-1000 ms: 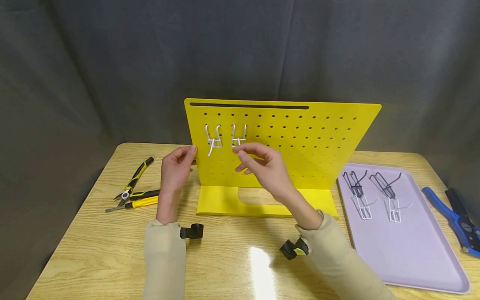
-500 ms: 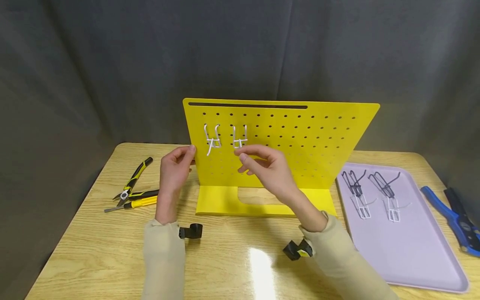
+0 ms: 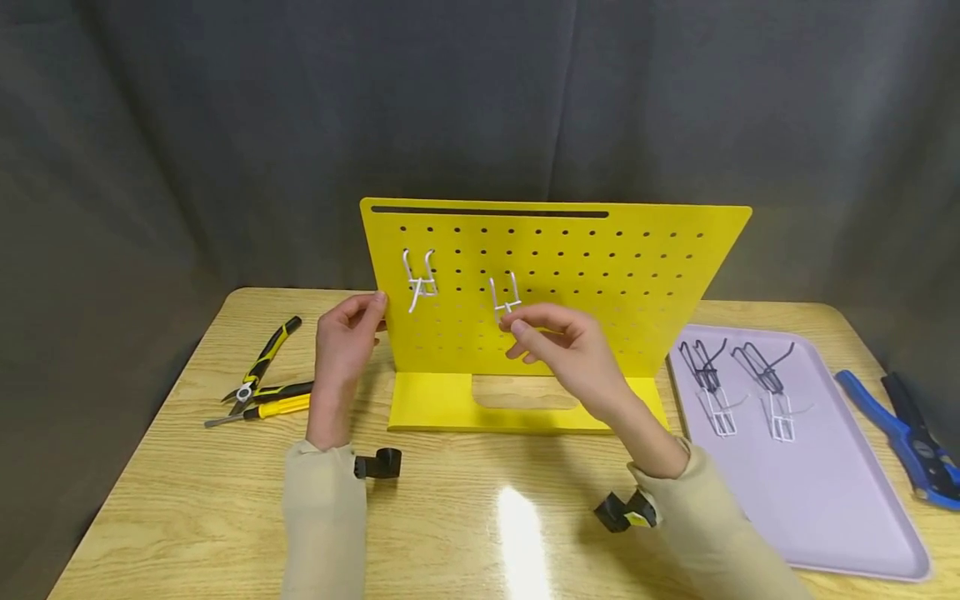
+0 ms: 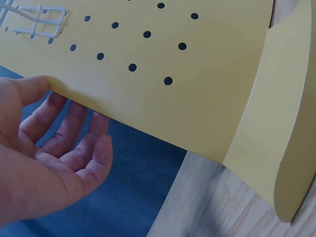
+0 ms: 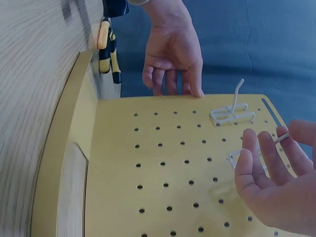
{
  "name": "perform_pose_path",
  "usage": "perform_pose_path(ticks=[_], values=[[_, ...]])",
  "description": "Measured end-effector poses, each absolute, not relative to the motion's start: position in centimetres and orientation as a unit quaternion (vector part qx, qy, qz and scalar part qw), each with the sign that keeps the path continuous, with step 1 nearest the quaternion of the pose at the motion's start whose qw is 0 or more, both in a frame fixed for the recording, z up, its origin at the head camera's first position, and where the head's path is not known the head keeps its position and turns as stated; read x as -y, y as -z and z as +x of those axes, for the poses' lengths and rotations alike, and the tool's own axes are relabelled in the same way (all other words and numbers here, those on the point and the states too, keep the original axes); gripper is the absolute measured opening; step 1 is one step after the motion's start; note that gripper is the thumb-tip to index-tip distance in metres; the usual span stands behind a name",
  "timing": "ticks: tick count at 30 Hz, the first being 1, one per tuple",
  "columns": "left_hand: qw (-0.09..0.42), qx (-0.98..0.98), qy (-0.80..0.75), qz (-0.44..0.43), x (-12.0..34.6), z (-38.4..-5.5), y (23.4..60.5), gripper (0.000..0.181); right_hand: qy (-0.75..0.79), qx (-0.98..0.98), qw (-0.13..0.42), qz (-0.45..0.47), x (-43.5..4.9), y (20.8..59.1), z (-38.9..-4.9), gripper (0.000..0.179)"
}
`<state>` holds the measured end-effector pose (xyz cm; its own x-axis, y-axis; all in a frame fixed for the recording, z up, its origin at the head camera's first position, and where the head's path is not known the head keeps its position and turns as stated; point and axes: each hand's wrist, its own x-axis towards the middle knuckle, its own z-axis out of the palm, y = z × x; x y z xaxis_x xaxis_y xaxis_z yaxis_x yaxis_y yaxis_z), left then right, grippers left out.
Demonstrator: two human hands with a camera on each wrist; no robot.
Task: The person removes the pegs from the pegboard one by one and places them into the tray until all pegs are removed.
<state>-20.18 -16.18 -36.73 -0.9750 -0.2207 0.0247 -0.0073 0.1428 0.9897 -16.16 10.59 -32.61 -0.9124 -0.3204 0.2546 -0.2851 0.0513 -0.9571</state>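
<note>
A yellow pegboard [image 3: 675, 221] stands upright on the table. Its left edge is held by my left hand [image 3: 345, 342], thumb on the front and fingers behind, as the left wrist view shows. My right hand [image 3: 566, 346] pinches the arm of a white wire pegboard hook [image 3: 507, 307] between thumb and index finger. This hook's two bent prongs point up, in front of the holes near the middle of the board. A second white hook [image 3: 421, 281] hangs in the upper left holes, its arm sticking out in the right wrist view.
At the right, a lilac tray [image 3: 825, 517] bears two black hooks [image 3: 707, 375] and two white ones. A blue-and-black hand tool [image 3: 885, 411] lies beyond it. Left of the board are yellow-and-black cutting pliers [image 3: 270, 350] and a yellow screwdriver [image 3: 283, 406].
The pinched hook has moved right and down across the board, from beside the hanging hook's row of holes. My left hand has kept its grip on the edge.
</note>
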Motion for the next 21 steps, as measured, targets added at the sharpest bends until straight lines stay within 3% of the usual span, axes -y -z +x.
perform_pose_path(ticks=[21], values=[[0.087,0.750,0.653,0.063,16.3,-20.1,36.6,0.043,0.626,-0.761,0.009,-0.172,-16.0,34.9,-14.6,0.022]])
